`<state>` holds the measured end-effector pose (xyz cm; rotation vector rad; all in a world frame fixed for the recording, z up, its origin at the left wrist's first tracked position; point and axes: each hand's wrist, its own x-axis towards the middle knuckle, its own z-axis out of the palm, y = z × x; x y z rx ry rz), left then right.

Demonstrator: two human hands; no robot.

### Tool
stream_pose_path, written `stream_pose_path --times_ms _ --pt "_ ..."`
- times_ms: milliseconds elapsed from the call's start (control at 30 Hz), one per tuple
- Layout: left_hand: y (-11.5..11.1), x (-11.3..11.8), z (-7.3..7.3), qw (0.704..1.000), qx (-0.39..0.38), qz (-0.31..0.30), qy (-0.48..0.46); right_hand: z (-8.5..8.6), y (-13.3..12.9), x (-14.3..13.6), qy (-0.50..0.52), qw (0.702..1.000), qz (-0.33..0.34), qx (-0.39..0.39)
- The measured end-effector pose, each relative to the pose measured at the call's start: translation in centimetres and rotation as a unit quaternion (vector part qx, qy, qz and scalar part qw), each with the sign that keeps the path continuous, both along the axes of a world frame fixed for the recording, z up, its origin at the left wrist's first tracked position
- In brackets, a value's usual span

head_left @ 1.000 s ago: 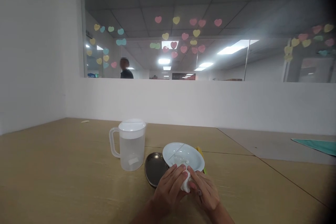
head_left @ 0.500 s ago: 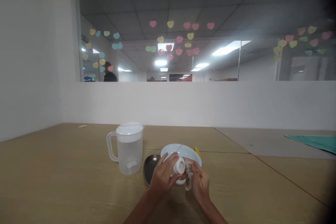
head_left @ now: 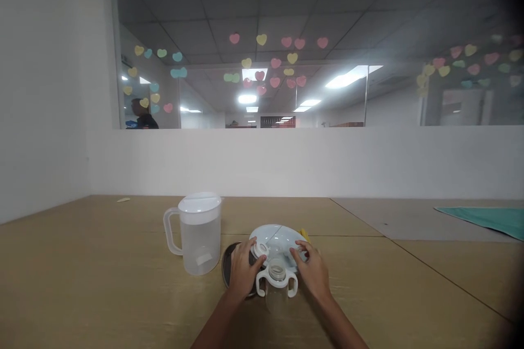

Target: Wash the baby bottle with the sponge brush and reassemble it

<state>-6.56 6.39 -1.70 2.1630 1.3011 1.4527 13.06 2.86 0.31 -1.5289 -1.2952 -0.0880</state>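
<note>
A clear baby bottle [head_left: 277, 295] with two white side handles stands upright on the table between my hands, its mouth uncovered. Left of the bottle's neck, my left hand [head_left: 243, 268] grips a white ring cap [head_left: 260, 251] between thumb and fingers. Over the right side of a white bowl [head_left: 273, 233], my right hand [head_left: 313, 268] has its thumb and fingers apart; I make out nothing held in it. A dark metal dish [head_left: 227, 266] lies partly hidden behind my left hand.
A lidded translucent pitcher [head_left: 200, 242] holding clear liquid stands to the left. Something yellow [head_left: 303, 233] shows behind the bowl. A green cloth [head_left: 489, 220] lies at the far right. Behind the table is a wall [head_left: 254, 161] with a window, where a person [head_left: 144, 114] is visible.
My hands have moved apart. The white cap went left with my left hand, and the clear piece that my right hand gripped no longer shows there. The bottle's mouth has come into view.
</note>
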Motion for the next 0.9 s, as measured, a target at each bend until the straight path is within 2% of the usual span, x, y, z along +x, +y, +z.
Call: stream_pose_path --times_ms 167,267,400,500,567,667,900 --pt "0.1 0.4 -1.0 0.998 0.013 0.03 0.053 -0.7 0.1 0.2 -0.091 0.996 -0.001 -0.01" --pt "-0.2 0.1 -0.7 0.992 0.051 0.078 0.08 -0.8 0.1 0.3 -0.125 0.992 -0.009 -0.017" --pt "-0.7 -1.9 0.8 0.966 0.158 0.192 0.069 -0.8 0.0 0.2 -0.158 0.987 -0.005 -0.027" --pt "-0.8 -4.1 2.0 0.932 0.191 0.307 -0.018 -0.9 -0.2 0.1 -0.177 0.984 -0.002 -0.005" --pt "-0.6 -5.3 2.4 0.911 0.175 0.361 -0.094 -1.1 -0.2 0.0 -0.18 0.983 -0.007 0.018" --pt "0.2 -6.2 2.4 0.9 0.121 0.386 -0.165 -1.3 -0.2 0.1 -0.19 0.981 -0.015 0.038" --pt "1.7 -6.3 1.1 0.898 0.048 0.416 -0.134 -1.5 0.0 0.4 -0.224 0.974 -0.021 0.035"
